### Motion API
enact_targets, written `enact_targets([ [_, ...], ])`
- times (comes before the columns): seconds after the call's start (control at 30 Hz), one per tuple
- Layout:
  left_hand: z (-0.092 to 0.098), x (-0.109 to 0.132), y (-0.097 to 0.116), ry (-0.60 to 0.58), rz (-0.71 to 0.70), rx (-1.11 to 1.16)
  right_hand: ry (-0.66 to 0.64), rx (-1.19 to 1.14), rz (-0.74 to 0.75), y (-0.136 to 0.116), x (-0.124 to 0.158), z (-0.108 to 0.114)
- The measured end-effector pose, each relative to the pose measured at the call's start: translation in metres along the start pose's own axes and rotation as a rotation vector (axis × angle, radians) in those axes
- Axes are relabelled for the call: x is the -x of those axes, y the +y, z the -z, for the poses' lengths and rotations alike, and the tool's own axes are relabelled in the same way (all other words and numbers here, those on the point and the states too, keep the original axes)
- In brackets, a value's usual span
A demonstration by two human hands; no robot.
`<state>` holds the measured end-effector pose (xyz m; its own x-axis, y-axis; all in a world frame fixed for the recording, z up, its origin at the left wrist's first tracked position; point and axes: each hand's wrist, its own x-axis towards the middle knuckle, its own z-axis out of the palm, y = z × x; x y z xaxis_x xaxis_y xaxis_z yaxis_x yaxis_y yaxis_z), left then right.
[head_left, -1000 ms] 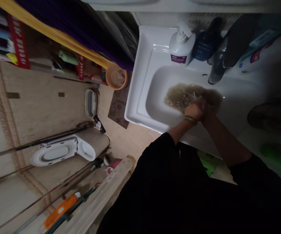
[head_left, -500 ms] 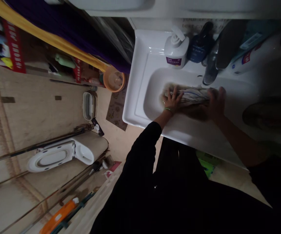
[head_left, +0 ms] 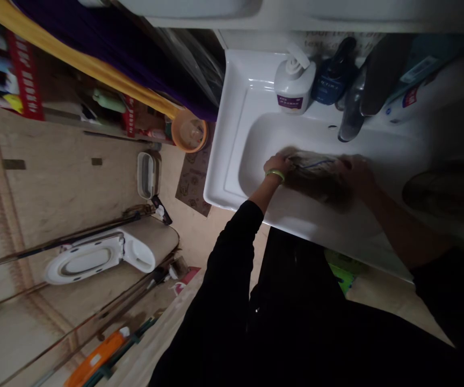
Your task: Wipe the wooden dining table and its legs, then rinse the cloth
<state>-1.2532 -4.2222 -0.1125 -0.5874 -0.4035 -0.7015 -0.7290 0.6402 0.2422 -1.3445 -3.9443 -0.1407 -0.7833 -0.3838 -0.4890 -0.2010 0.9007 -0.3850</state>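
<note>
A stringy off-white and brown cloth (head_left: 312, 162) with a blue streak lies in the white sink basin (head_left: 252, 145). Its exact kind cannot be made out in the dim light. My left hand (head_left: 278, 163), with a green bangle at the wrist, is closed around the cloth's left end, its fingers curled under and partly hidden. At the other end my right hand (head_left: 355, 173) is closed on the cloth, dark and somewhat blurred. Behind the basin stands the faucet (head_left: 352, 115), its spout pointing down just beyond the cloth.
A white pump bottle (head_left: 294, 86) and a dark blue bottle (head_left: 332, 80) stand on the sink's back ledge. Another white bottle (head_left: 417, 99) is right of the faucet. To the left are an orange tub (head_left: 187, 141), a toilet (head_left: 95, 258) and a small bin (head_left: 147, 174).
My left hand's fingers were spread flat on the cloth and are now curled around its end. My right hand has closed in too, and the cloth looks more bunched.
</note>
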Motion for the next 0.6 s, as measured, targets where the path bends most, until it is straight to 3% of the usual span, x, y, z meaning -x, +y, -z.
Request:
enact_targets([
  [0.1,-0.022,0.020,0.010,0.093,-0.210,-0.151,0.011,0.011,-0.015,-0.018,0.018,-0.007],
  [0.2,-0.056,0.037,0.026,-0.005,-0.555,-0.245,-0.062,-0.202,-0.034,-0.036,0.027,-0.022],
  [0.27,-0.075,0.040,0.034,-0.056,-0.669,-0.226,-0.106,-0.332,-0.057,-0.041,0.028,-0.030],
  [0.37,-0.083,0.031,0.036,-0.120,-0.686,-0.190,-0.171,-0.497,-0.074,-0.037,0.028,-0.029],
  [0.47,-0.070,0.016,0.026,-0.173,-0.654,-0.180,-0.222,-0.678,-0.069,-0.023,0.036,-0.009],
  [0.6,-0.044,0.004,0.014,-0.035,-0.455,-0.137,-0.170,-0.924,-0.046,-0.009,0.053,0.023],
])
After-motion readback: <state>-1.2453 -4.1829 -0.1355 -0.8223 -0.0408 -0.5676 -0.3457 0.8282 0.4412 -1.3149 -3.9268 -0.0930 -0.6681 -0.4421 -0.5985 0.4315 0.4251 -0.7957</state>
